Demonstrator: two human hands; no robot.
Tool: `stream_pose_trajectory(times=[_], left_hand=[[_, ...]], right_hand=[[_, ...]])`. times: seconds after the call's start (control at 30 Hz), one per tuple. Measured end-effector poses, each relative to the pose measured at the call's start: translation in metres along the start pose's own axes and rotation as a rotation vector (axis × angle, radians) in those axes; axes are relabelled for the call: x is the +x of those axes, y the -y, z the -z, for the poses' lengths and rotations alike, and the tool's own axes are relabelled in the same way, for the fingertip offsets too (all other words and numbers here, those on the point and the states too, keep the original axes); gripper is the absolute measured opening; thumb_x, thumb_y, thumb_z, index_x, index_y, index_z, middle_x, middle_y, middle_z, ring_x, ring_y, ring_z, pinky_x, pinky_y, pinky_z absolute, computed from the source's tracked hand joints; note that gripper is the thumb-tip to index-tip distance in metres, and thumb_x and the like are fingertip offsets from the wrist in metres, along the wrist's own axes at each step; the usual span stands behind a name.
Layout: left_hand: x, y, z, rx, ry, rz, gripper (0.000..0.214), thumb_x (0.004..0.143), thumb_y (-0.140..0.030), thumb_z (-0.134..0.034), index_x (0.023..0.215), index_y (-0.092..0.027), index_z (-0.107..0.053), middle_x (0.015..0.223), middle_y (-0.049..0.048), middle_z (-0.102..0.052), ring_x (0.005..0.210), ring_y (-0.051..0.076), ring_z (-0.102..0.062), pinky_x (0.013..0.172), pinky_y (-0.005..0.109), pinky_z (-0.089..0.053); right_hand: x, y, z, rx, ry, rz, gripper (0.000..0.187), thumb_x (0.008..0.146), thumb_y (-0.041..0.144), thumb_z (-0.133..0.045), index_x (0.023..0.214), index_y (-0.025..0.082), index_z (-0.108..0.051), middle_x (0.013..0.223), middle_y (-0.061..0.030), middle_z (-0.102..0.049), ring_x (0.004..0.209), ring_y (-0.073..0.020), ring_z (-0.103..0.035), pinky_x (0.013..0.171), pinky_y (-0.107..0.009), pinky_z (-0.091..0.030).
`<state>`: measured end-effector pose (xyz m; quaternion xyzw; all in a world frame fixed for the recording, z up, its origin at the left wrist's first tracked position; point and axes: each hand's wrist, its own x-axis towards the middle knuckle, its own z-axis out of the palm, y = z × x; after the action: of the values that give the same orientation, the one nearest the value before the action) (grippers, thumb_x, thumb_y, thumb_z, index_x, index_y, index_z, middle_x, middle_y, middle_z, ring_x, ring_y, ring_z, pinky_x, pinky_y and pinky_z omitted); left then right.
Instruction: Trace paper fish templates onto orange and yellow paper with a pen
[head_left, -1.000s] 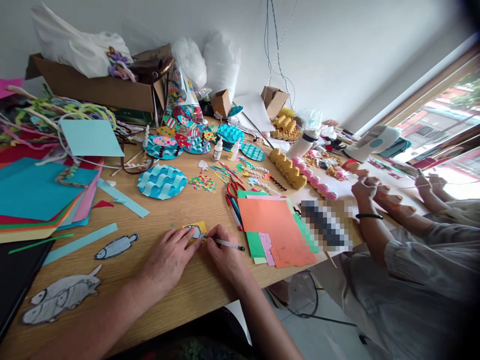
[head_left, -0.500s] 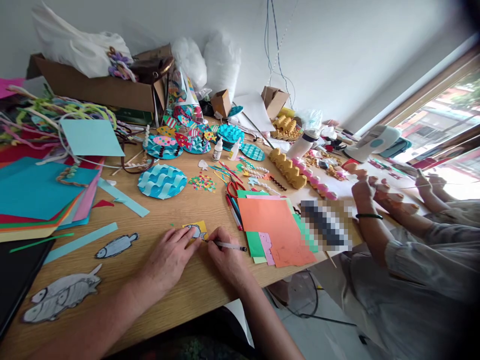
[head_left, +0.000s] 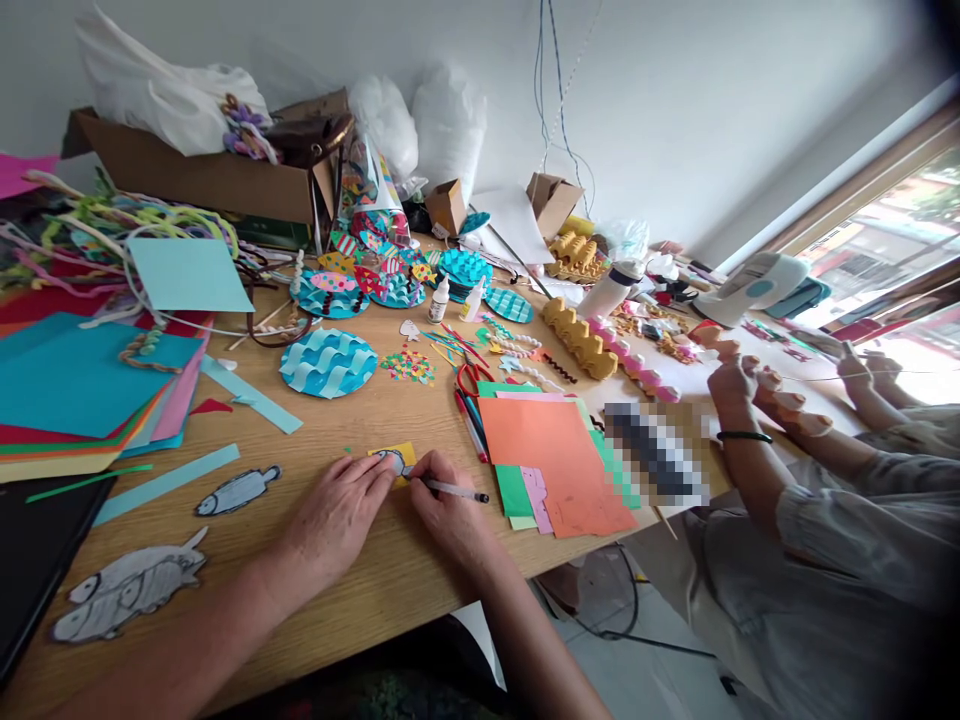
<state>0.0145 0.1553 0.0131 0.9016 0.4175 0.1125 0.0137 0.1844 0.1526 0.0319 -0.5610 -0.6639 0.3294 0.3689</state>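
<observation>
My left hand [head_left: 337,520] lies flat on the wooden table [head_left: 360,600], its fingertips pressing a small grey paper fish template [head_left: 389,459] onto a piece of yellow paper [head_left: 406,453]. My right hand [head_left: 448,510] is closed round a white pen [head_left: 456,489], whose tip touches the edge of the fish template. Both forearms reach in from the bottom of the view.
Grey paper fish cut-outs [head_left: 238,490] [head_left: 127,590] lie to the left. A stack of coloured paper [head_left: 67,385] is at far left, orange and green sheets [head_left: 551,455] to the right. Blue wave discs [head_left: 328,362], glue bottles [head_left: 439,298] and boxes crowd the back. Another person's hands [head_left: 739,385] work at right.
None apart from a slight shift of the camera; both hands stay on the fish template and the pen.
</observation>
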Motion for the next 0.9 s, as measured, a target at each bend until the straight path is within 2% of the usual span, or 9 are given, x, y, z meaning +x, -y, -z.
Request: stream_pose_trajectory(times=[0.33,0.63,0.9], left_hand=[[-0.002,0.008,-0.006,-0.020,-0.022,-0.043,0.045,0.085,-0.006,-0.032,0.123,-0.018,-0.054,0.128,0.0070,-0.060,0.117,0.020,-0.053,0.098,0.038,-0.040],[-0.002,0.009,-0.007,-0.080,-0.048,-0.031,0.047,0.084,-0.004,-0.031,0.123,-0.017,-0.053,0.127,0.0078,-0.061,0.116,0.021,-0.054,0.098,0.040,-0.040],[0.002,0.016,0.003,-0.135,-0.037,-0.082,0.047,0.083,-0.004,-0.030,0.119,-0.018,-0.057,0.124,0.0061,-0.063,0.112,0.020,-0.056,0.094,0.037,-0.045]], right_hand=[[0.002,0.001,0.000,-0.030,0.001,-0.007,0.006,0.072,0.016,-0.046,0.069,0.021,-0.048,0.054,0.0050,-0.046,0.050,-0.0113,-0.042,0.050,-0.021,-0.030],[0.002,0.002,-0.001,-0.044,0.004,-0.021,0.007,0.072,0.015,-0.046,0.069,0.021,-0.048,0.054,0.0054,-0.047,0.049,-0.0111,-0.042,0.050,-0.021,-0.031],[0.001,0.004,0.001,-0.077,0.030,0.004,0.008,0.072,0.014,-0.045,0.069,0.021,-0.047,0.057,0.0047,-0.048,0.052,-0.0114,-0.042,0.053,-0.022,-0.032]])
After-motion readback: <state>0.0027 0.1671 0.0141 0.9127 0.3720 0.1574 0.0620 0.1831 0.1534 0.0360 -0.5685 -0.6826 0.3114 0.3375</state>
